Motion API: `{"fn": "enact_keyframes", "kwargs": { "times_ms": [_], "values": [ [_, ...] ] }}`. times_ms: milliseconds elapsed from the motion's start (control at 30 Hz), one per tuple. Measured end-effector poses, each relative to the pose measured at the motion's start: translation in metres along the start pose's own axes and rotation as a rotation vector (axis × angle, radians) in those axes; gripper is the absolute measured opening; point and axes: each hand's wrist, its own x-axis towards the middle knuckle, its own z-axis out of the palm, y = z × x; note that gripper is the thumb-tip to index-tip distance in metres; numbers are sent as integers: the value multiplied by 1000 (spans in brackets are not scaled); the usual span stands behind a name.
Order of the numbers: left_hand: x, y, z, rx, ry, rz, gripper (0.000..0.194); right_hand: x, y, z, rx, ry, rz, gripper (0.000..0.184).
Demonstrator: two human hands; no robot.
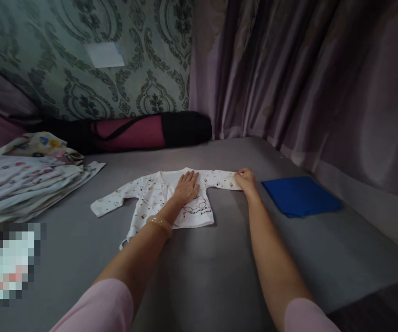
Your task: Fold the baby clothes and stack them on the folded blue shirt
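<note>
A small white baby shirt (199, 216) with a dotted print lies spread on the grey bed sheet (233, 267), both sleeves stretched out sideways. Dark lettering and a drawing mark its lower front, and a tie hangs at the lower left corner. My left hand (186, 188) rests flat on the shirt's chest, fingers extended, a pale bangle on the wrist. At the cuff of the right-hand sleeve, my right hand (246, 180) pinches the fabric between thumb and fingers.
Folded blue cloth (299, 196) lies to the right. A pile of printed clothes (29, 180) sits at the left. Along the patterned wall stretches a long black and maroon bag (133, 133). Purple curtains (289, 69) hang on the right. The lower left corner is pixelated.
</note>
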Motion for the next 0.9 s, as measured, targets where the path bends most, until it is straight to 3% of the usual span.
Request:
{"fn": "enact_keyframes", "kwargs": {
  "times_ms": [133,367,600,667,733,833,900],
  "values": [
    [1,1,1,33,-7,-8,56,-8,0,3,12,35,-72,34],
    [2,2,2,52,-31,-21,57,-18,1,4,-243,-55,-91,37],
    [3,4,3,88,-43,-40,58,-22,5,5,-346,116,-121,34],
    [3,5,2,91,-31,-32,58,-22,-2,5,-348,186,-219,36],
    [2,6,2,83,-18,-25,58,-24,-16,10,-313,167,-400,40],
    [2,5,5,62,-11,-16,59,-32,-41,28,-258,-43,-668,49],
    [4,3,7,39,-13,-16,60,-40,-50,42,-267,-178,-730,53]
  ]
}}
